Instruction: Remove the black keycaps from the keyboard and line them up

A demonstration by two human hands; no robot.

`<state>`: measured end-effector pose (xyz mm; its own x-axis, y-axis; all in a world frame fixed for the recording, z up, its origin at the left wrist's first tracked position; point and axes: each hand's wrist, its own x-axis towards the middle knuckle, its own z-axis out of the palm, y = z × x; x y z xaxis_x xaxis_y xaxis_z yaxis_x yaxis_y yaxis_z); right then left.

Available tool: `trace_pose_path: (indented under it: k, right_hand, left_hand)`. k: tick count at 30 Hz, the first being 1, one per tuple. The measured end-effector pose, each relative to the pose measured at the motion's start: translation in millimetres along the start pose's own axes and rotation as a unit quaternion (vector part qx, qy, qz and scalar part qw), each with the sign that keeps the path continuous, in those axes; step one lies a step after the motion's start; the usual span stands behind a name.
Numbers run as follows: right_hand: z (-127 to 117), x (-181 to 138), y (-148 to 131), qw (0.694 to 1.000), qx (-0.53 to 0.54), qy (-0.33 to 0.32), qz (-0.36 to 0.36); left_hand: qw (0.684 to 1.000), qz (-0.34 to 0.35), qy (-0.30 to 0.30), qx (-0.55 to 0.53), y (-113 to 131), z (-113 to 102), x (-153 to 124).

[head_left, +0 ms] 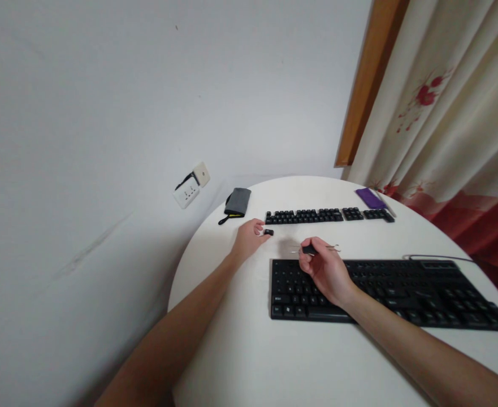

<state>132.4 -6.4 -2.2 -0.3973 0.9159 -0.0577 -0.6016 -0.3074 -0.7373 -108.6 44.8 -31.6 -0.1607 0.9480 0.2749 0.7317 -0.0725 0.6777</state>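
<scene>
1. We see the left hand [249, 234] left of the frame's centre, thumb and fingers in a narrow pinch shape around a small black keycap [268, 232]. The fingertips are at the keycap; we cannot tell whether they grip it or only touch it.
2. We see the right hand [327, 274] right of centre, fingers closed on a wire tool [309, 249] with a black middle part. Its thin metal ends stick out on both sides of the hand. The grip is narrow and firm-looking.
3. We record a black keyboard [395, 291] across the lower right of the frame, partly covered by the right hand and forearm. Its cable [444, 257] leaves from the far edge toward the right.
4. We read a Windows-type logo on one bottom-row key near the keyboard's left end. Most other key markings are too small or blurred to make out.
5. We find a row of keycaps [306, 217] beyond the hands, just above centre, set out in groups; their legends are too small to read.
6. We note a gray pouch [238, 200] with a yellow edge upper left of the keycaps, and a purple cloth [369, 198] at upper right. All lie on the white table [223, 339].
7. We note a wall socket [186, 193] left of centre and a flowered curtain [452, 124] at upper right.
</scene>
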Motion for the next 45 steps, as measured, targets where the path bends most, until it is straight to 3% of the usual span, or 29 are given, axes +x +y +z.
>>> trace_pose_path:
  k: [20, 45]
  right_hand:
    - [2.4, -0.8, -0.6, 0.999, -0.005, -0.029, -0.012]
    - [-3.0, 0.1, 3.2, 1.000, -0.012, -0.022, -0.010]
  left_hand:
    - [0.998, -0.029, 0.052, 0.009, -0.1, 6.7, 3.7]
    - [0.997, -0.016, 0.080, 0.009, -8.5, 19.0, 8.3]
